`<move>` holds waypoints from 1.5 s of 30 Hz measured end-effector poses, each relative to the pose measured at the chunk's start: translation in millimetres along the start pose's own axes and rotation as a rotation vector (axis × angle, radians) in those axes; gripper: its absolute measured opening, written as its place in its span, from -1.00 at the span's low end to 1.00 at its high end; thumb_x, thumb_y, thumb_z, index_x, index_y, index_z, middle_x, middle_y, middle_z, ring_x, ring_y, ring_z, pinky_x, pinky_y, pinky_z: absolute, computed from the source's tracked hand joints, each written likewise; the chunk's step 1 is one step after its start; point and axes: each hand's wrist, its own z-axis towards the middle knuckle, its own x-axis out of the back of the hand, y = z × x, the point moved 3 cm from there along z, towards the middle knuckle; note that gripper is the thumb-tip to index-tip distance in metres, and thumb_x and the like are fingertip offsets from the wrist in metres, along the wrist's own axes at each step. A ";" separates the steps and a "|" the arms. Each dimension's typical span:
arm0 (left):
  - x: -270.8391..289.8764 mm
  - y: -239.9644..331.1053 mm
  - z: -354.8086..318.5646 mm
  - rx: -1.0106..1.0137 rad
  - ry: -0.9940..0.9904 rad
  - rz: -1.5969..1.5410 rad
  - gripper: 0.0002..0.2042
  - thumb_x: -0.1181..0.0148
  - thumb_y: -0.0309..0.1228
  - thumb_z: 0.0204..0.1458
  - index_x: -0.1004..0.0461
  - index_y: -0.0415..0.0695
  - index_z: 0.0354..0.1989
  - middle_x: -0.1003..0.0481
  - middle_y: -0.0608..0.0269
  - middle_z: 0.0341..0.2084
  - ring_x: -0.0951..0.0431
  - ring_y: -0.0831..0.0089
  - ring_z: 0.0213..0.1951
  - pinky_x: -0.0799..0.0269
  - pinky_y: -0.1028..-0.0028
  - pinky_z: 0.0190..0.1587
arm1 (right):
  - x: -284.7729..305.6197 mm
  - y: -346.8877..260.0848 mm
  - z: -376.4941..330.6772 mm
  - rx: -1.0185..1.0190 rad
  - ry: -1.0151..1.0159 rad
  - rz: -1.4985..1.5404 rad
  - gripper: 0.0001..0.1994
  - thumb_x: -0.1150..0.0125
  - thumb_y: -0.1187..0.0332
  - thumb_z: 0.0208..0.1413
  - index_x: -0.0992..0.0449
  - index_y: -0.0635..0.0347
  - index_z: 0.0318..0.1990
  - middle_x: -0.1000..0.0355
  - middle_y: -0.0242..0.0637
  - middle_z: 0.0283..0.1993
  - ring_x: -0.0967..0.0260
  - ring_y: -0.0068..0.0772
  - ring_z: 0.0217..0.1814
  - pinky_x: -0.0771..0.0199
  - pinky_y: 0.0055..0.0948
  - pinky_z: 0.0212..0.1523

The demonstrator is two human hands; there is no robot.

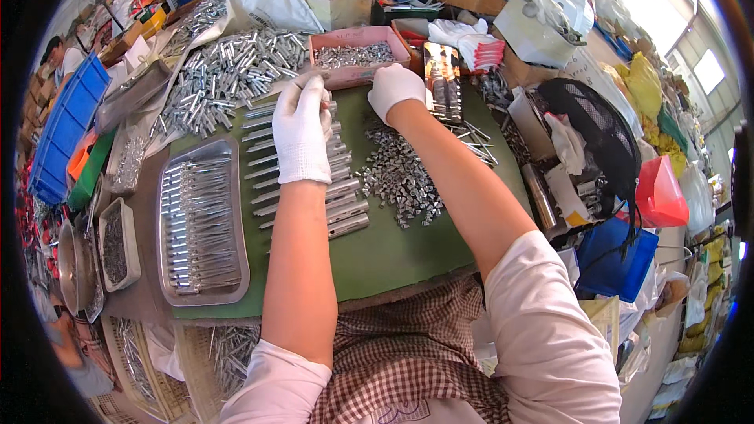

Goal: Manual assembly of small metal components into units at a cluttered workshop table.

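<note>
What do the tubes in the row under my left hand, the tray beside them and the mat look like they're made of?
Tubes: bright, silvery, probably plated steel or aluminium, judging by glints. Tray: polished metal, likely stainless, mirror-like rim. Mat: dull green, perhaps felt or rubber; no shine.

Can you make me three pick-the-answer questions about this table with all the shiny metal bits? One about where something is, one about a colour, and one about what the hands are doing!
1. Where does the metal tray full of tubes lie?
A. left of the row of tubes
B. on the pink bin
C. on the person's lap

2. What colour are the gloves?
A. blue
B. white
C. black

3. What is the left hand doing?
A. lying flat and empty
B. pinching a thin metal piece over the row of tubes
C. holding a cup

Answers: 1 A, the tray sits at the green mat's left side. 2 B, both hands, the right hand too, wear white. 3 B, its fingertips close on a thin metal piece.
</note>
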 end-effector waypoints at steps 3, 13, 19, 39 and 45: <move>-1.3 0.9 -0.4 0.014 -0.002 0.000 -0.85 -0.16 -0.36 0.24 -0.51 -0.15 -0.12 -0.41 0.45 -0.51 -0.14 0.77 -0.71 0.07 0.65 -0.68 | 5.3 -10.0 -7.4 0.026 0.060 0.041 -0.70 -0.13 0.30 0.18 -0.56 0.28 -0.03 -0.57 0.01 -0.04 -0.60 -0.12 -0.03 -0.63 -0.23 -0.10; -27.6 -14.1 -15.5 -0.266 -0.669 0.715 -0.77 -0.13 -0.44 0.20 -0.57 -0.23 -0.03 -0.59 0.28 -0.24 -0.51 0.56 -0.26 -0.45 0.51 -0.13 | 27.1 39.9 -124.3 -0.078 0.150 1.454 -0.75 -0.39 0.38 0.12 -0.49 0.27 -0.13 -0.41 -0.50 -0.37 -0.29 -0.71 -0.39 -0.37 -0.58 -0.37; -56.5 -18.0 -50.1 -0.151 -0.918 0.591 -0.83 -0.22 -0.52 0.10 -0.59 -0.27 -0.15 -0.58 0.22 -0.27 -0.56 0.49 -0.20 -0.47 0.46 -0.07 | 31.4 63.6 -188.5 -0.316 0.061 1.771 -0.86 -0.26 0.39 0.24 -0.47 0.21 -0.15 -0.40 -0.49 -0.43 -0.11 -0.80 -0.68 -0.01 -0.69 -0.71; 6.5 -18.2 -168.2 -0.459 -0.506 1.192 -0.93 -0.25 -0.42 0.05 -0.58 -0.14 -0.35 -0.54 0.16 -0.37 -0.58 0.15 -0.39 -0.49 0.32 -0.32 | 22.8 53.3 -278.1 0.196 0.286 0.878 -0.86 -0.34 0.49 -0.02 -0.51 0.20 -0.31 -0.44 -0.23 -0.47 -0.40 -0.29 -0.52 -0.45 -0.41 -0.41; 2.9 -37.2 -164.1 -0.574 -0.457 1.472 -0.92 -0.27 -0.34 0.06 -0.55 -0.02 -0.31 -0.47 0.24 -0.41 -0.55 0.16 -0.46 -0.48 0.26 -0.40 | 18.7 55.3 -274.9 0.051 0.258 0.915 -0.87 -0.35 0.48 0.00 -0.51 0.22 -0.32 -0.44 -0.24 -0.49 -0.37 -0.37 -0.54 -0.44 -0.45 -0.41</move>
